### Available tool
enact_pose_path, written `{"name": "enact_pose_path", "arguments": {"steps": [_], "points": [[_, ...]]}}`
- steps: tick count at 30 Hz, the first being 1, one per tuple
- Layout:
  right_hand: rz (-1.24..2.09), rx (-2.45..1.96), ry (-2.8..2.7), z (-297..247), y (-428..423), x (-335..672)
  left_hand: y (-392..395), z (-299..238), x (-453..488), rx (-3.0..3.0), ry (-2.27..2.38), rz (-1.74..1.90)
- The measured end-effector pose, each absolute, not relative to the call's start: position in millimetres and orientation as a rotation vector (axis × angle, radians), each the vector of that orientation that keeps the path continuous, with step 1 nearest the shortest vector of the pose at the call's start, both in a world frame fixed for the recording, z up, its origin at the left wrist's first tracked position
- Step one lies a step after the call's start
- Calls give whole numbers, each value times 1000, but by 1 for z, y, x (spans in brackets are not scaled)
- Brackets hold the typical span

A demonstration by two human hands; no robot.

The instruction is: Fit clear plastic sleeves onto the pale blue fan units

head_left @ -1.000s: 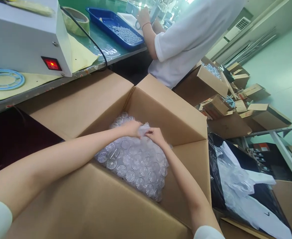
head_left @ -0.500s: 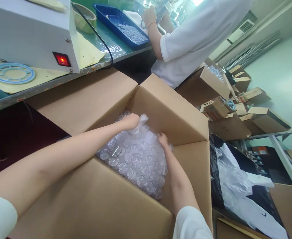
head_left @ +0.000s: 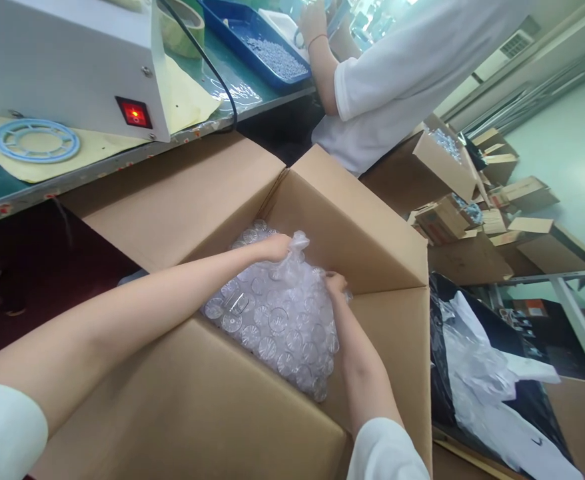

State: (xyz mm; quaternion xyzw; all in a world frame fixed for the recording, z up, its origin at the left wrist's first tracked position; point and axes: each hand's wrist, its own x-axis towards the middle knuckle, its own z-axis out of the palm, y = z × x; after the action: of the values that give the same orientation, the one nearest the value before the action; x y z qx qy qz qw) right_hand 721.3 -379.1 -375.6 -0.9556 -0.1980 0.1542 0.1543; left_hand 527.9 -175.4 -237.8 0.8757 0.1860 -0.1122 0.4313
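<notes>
A clear plastic bag (head_left: 285,327) packed with round transparent pieces lies inside an open cardboard box (head_left: 212,393). My left hand (head_left: 274,248) is closed around the bag's gathered top, and a tuft of plastic sticks up past the fist. At the bag's right side, my right hand (head_left: 336,283) has its fingers curled onto the plastic, partly hidden from view. More round pieces show behind my left wrist, near the box's far corner.
A white machine (head_left: 72,60) with a lit red switch and a blue ring (head_left: 36,141) are on the bench at left. A blue tray (head_left: 242,40) holds small pieces. A co-worker in a white shirt (head_left: 402,73) is beyond the box. Cardboard boxes (head_left: 547,247) and plastic sheeting (head_left: 492,380) lie right.
The whole view has shifted slightly, with the scene sliding right. Both hands keep their places on the bag, and the bag has barely moved within the box.
</notes>
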Motion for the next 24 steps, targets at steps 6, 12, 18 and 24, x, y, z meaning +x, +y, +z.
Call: {"name": "enact_pose_path", "arguments": {"steps": [6,12,18,24], "points": [[461,-2553,-661,-368,-355,706,-171,-247,524,1958,601,-79],[558,-2174,-875,-320,-331,677,-170,-255,526,1769,722,40],[707,-1874,-930,-292,-316,639,-167,-262,530,1721,783,46],[682,-1811,-887,-280,-310,626,-162,-261,521,1908,783,103]]}}
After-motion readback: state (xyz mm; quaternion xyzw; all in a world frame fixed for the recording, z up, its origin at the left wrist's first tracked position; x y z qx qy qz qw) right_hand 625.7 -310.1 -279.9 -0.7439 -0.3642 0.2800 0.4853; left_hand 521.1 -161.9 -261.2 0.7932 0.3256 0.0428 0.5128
